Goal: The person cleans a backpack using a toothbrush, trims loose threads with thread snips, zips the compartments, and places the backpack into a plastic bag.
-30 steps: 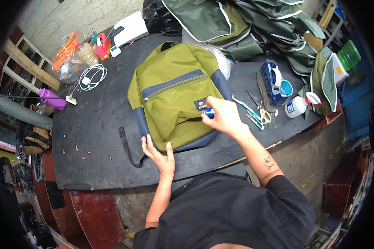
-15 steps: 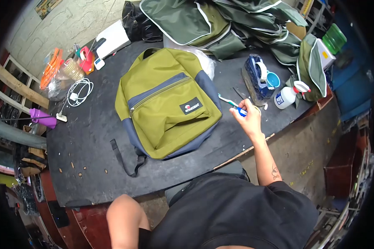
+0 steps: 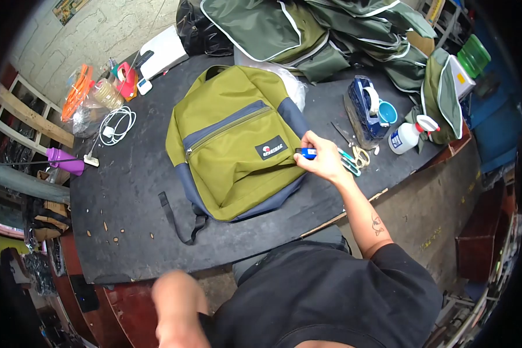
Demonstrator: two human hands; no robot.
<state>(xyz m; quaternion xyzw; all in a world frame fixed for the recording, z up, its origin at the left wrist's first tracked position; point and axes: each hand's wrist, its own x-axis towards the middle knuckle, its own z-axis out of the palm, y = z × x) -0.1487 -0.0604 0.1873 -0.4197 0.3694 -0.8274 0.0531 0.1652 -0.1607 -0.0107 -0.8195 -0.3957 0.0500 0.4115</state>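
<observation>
An olive-green backpack [image 3: 232, 139] with navy panels lies front up on the table, its dark logo patch [image 3: 271, 148] facing me. My right hand [image 3: 323, 158] is over the backpack's right edge beside the patch, fingers closed on a small blue lighter [image 3: 308, 153] with a dark end. Just right of that hand lie teal-handled snips [image 3: 349, 161] and a pair of scissors [image 3: 361, 156]. Of my left side only the bent, blurred arm shows at the bottom; the left hand is out of view.
A clear-and-blue container [image 3: 362, 110] with a teal cup [image 3: 387, 112] and a spray bottle [image 3: 409, 136] stand at the right. More green bags [image 3: 330, 35] are piled behind. A white cable [image 3: 117, 124] and a purple cup [image 3: 64, 161] are at the left of the black table [image 3: 122, 197].
My right hand has moved left from the tools to the backpack's edge with the blue lighter. The teal snips now lie on the table beside the scissors. My left arm has shifted and blurs.
</observation>
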